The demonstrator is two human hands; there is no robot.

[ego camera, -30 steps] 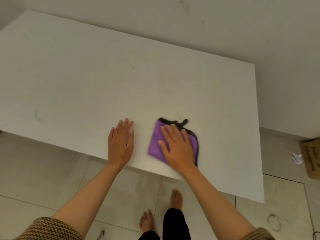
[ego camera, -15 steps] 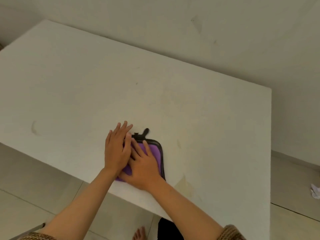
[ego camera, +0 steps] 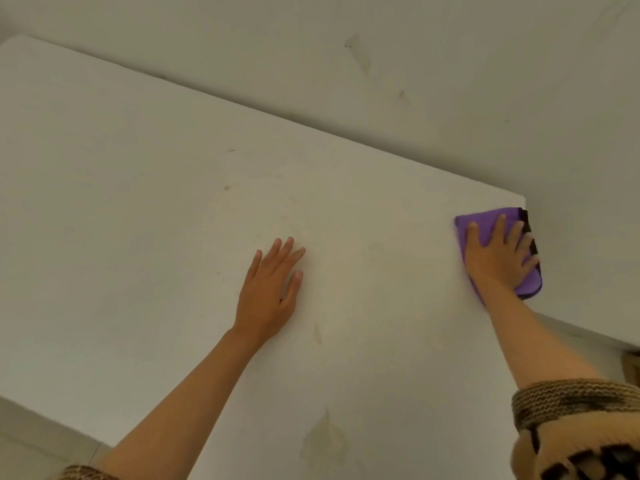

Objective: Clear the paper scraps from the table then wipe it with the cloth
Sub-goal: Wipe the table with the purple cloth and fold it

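A purple cloth (ego camera: 485,221) with a black trim lies at the far right corner of the white table (ego camera: 138,202), partly hanging over the right edge. My right hand (ego camera: 498,254) presses flat on the cloth with its fingers spread. My left hand (ego camera: 270,289) rests flat on the bare tabletop near the middle, fingers straight. No paper scraps show on the table.
Faint yellowish stains (ego camera: 325,441) mark the tabletop near the front. A pale wall (ego camera: 415,64) runs behind the table's far edge. Floor tile (ego camera: 34,441) shows at the lower left, and a cardboard box corner (ego camera: 632,368) peeks in at the right.
My right hand has swept the cloth from beside my left hand out to the table's far right corner. The left hand has stayed flat on the table. The view has moved closer.
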